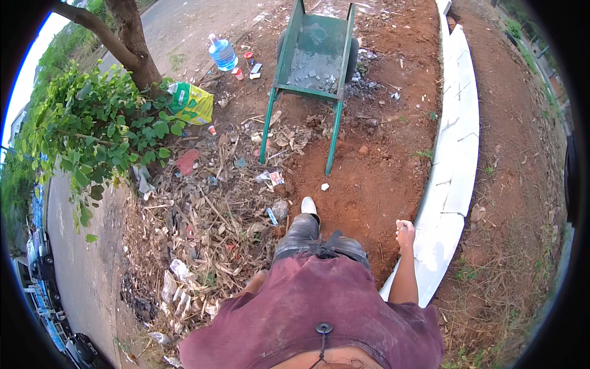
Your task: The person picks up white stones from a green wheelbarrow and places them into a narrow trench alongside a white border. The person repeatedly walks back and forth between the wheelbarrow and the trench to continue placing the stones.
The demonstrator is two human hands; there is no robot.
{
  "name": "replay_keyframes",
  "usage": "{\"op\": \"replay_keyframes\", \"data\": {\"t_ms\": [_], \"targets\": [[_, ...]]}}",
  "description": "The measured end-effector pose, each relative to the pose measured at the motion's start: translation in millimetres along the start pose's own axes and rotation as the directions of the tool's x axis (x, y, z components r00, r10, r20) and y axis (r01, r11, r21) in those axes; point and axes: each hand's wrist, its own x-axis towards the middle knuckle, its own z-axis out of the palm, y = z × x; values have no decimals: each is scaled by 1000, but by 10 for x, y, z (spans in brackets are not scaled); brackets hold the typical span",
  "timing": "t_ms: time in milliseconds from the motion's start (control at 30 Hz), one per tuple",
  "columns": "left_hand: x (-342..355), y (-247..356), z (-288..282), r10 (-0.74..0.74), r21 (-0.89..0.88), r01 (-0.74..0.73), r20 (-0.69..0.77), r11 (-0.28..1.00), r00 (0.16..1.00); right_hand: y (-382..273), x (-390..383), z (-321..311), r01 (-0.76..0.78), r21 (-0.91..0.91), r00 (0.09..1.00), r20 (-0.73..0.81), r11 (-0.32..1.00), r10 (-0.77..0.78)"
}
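My right hand (405,234) hangs at my right side, beside the low white wall, its fingers curled in and nothing visible in them. Of my left arm (253,283) only a short stretch shows by my hip; the left hand is hidden. Ahead of me stands a green metal wheelbarrow (317,43), its two handles pointing toward me. Grey rubble (312,75) lies in the bottom of its tray. Neither hand touches it. One white shoe (308,206) shows on the red soil below me.
A white block wall (455,141) runs along my right. Dry leaves and litter (215,209) cover the ground at left. A leafy tree (132,55), a yellow-green bag (192,104) and a blue water jug (222,54) stand at far left. Parked vehicles (42,264) line the road.
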Motion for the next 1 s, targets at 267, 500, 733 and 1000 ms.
{"op": "replay_keyframes", "data": {"t_ms": [267, 500, 733, 1000], "targets": [[1761, 2384, -2891, -23, -524, -172, -345, 834, 939, 262, 545, 1428, 30, -335, 922, 373, 942, 103], [3487, 3335, -4610, 138, -416, -330, -428, 847, 893, -1289, 2269, 2783, -366, -292, 785, 412, 884, 462], [4990, 3913, -5388, 37, -382, -195, -383, 903, 923, -3011, 4666, 4629, -113, 0, 985, 128, 994, 112], [6721, 5371, -6688, 222, -192, -303, -356, 933, 908, -4681, 5844, 5597, -176, 63, 920, 366, 982, 141]]}}
